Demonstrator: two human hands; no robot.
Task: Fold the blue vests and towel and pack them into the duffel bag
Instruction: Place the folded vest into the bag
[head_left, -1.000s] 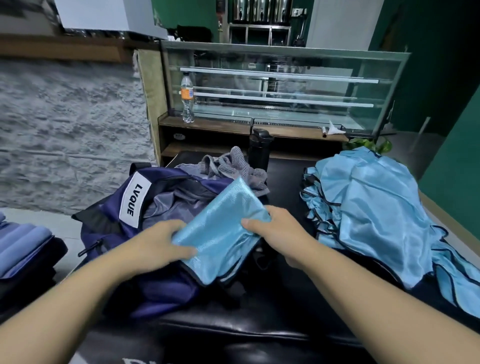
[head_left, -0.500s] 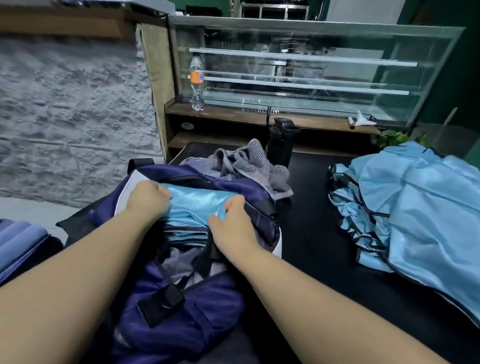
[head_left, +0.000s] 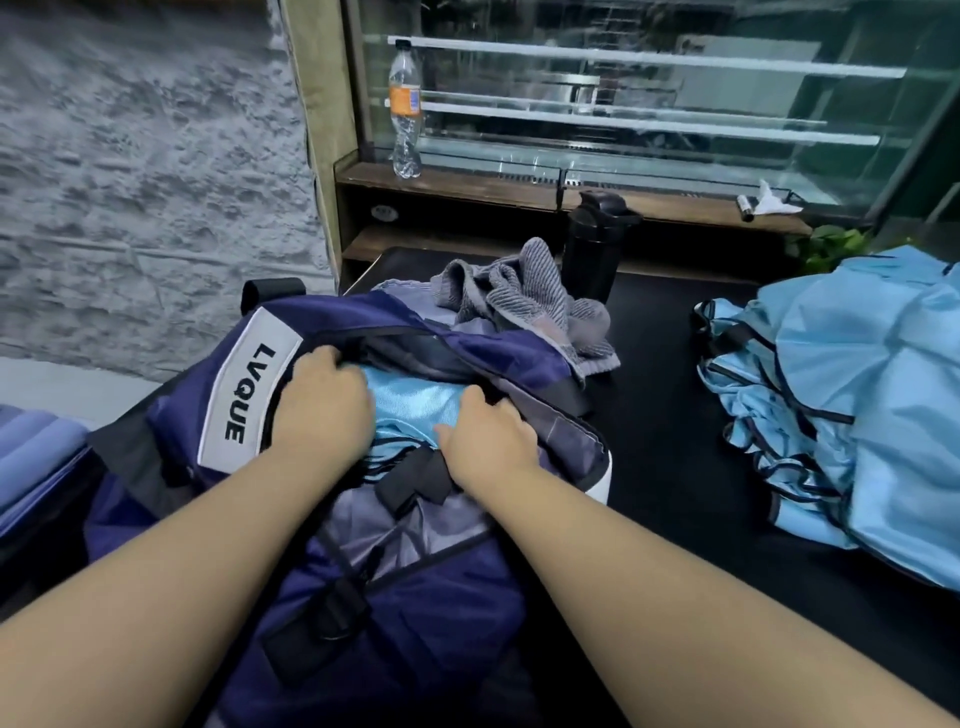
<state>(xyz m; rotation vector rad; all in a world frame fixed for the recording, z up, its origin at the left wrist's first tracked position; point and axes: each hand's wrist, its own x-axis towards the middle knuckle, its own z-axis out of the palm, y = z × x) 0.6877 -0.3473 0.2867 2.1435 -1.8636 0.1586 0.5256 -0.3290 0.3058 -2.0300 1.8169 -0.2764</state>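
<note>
Head view: folded blue vest (head_left: 410, 410), held above duffel bag (head_left: 395, 613) a second ago, now inside bag mouth. Left hand (head_left: 322, 410) and right hand (head_left: 488, 441) press flat on it, gripping nothing. Unfolded vests (head_left: 857, 405) heaped right of bag, gray towel (head_left: 524, 301) behind bag: much left.

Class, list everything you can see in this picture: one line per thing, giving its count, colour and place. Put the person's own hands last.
Duffel bag: one, navy with a white LVQUE label, open, on the near left of the table.
Folded vest: one on top, light blue, inside the bag's opening.
Loose vests: a heap, count unclear, light blue with dark trim, on the table's right side.
Towel: one, grey, crumpled behind the bag.
Shaker bottle: one, black, upright behind the towel.
Water bottle: one, clear with an orange label, on the wooden ledge.
Display case: one, glass, at the back.
Table: one, black.
Left hand: pressing the folded vest down.
Right hand: pressing the folded vest down.
</note>
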